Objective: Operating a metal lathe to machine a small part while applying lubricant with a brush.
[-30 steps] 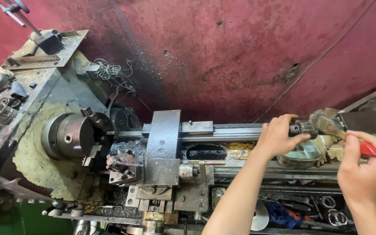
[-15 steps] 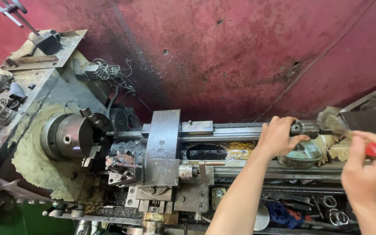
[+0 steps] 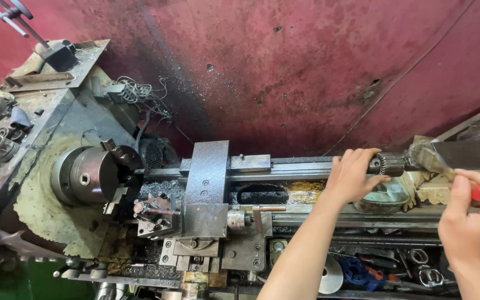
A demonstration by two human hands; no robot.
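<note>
**Brushing of drill chuck at tailstock end of lathe: inspection notes**

A stained, dark red sheet-metal wall [image 3: 284, 72] is backing the whole scene, and an old grey metal lathe bed [image 3: 306, 166] is running across the lower half of the view from 9 o'clock to 3 o'clock. The round steel three-jaw chuck [image 3: 87, 178] is sitting at about 9 o'clock, with the grey carriage and tool post [image 3: 204, 189] just right of centre. Metal swarf is lying over the headstock and the bed.

The work in hand is lying at about 3 o'clock. The left hand [image 3: 354, 175] is closing around the body of the small knurled steel drill chuck [image 3: 387, 164], fingers wrapped over it from above. The right hand [image 3: 473, 222] is clamped on the red handle of a worn bristle brush [image 3: 431, 158], whose bristles are resting just beside the drill chuck's right end, apparently touching the tailstock there. The two hands are working near each other but apart.

Judgement on doing this well:
- The left hand should be keeping the drill chuck steady, with fingers clear of the bristles.
- Brush strokes are probably best directed away from the bed's slideways, so that debris is not dragged onto them.
- The round metal dish [image 3: 387, 197] just below the drill chuck looks placed to catch what falls; sweeping toward it seems sensible.

Whether the drill chuck's own teeth are open cannot be told.
</note>
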